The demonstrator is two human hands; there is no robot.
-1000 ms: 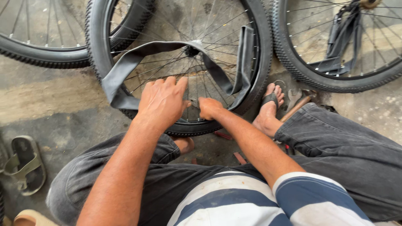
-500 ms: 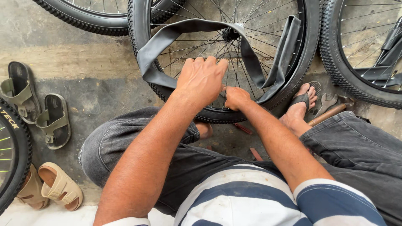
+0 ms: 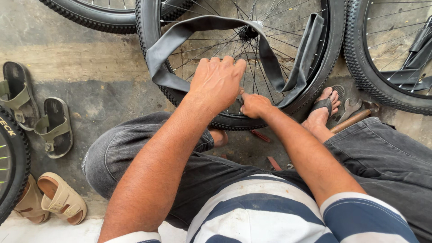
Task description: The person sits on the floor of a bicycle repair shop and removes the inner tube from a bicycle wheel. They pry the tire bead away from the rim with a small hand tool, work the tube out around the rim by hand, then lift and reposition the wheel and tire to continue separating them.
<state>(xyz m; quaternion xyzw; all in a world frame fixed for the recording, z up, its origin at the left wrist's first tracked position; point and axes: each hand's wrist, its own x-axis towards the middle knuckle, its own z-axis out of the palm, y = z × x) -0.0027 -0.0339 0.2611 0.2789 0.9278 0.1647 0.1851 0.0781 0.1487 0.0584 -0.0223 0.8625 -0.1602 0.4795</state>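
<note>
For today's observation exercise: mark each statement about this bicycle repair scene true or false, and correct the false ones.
1. Both hands rest on the lower rim of the middle wheel. True: the left hand and right hand meet at the bicycle wheel.
2. The inner tube is tucked fully inside the tyre. False: the inner tube hangs loose across the spokes.
3. A pair of dark sandals lies on the floor at the left. True: the dark sandals lie beside the beige sandals.
4. The person's foot is bare. False: the foot wears a flip-flop.
5. A hammer lies near that foot. True: the hammer lies just right of it.
</note>
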